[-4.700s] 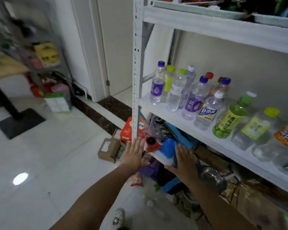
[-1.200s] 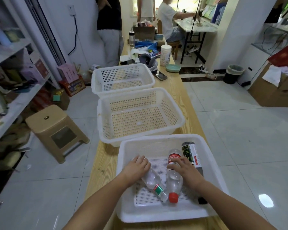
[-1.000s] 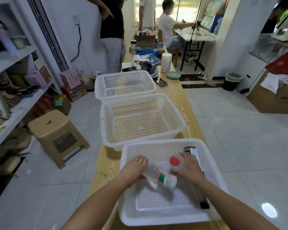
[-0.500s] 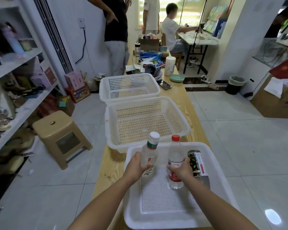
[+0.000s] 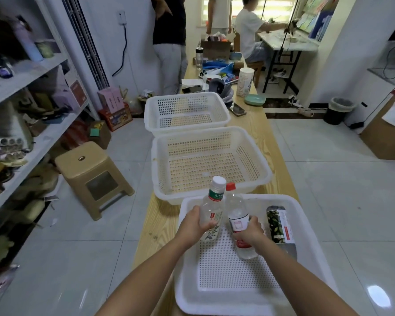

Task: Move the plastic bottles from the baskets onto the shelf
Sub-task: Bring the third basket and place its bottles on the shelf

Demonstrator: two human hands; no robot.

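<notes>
My left hand (image 5: 193, 222) grips a clear white-capped bottle (image 5: 212, 204) with a green label, held upright above the near white basket (image 5: 187, 281). My right hand (image 5: 250, 233) grips a clear red-capped bottle (image 5: 236, 215) with a red and white label, upright and close beside the first. A dark-labelled bottle (image 5: 278, 224) lies on its side in the basket, to the right of my right hand. The shelf (image 5: 25, 124) runs along the left side of the view.
Two more white baskets (image 5: 260, 163) (image 5: 151, 110) stand further along the wooden table (image 5: 160, 224), with nothing in them. A tan plastic stool (image 5: 89, 169) stands on the floor between table and shelf. Several people stand or sit at the far end, near table clutter.
Both hands have lifted the two bottles from lying in the near basket to upright, and the bottles have risen slightly and moved closer together in the last half second.
</notes>
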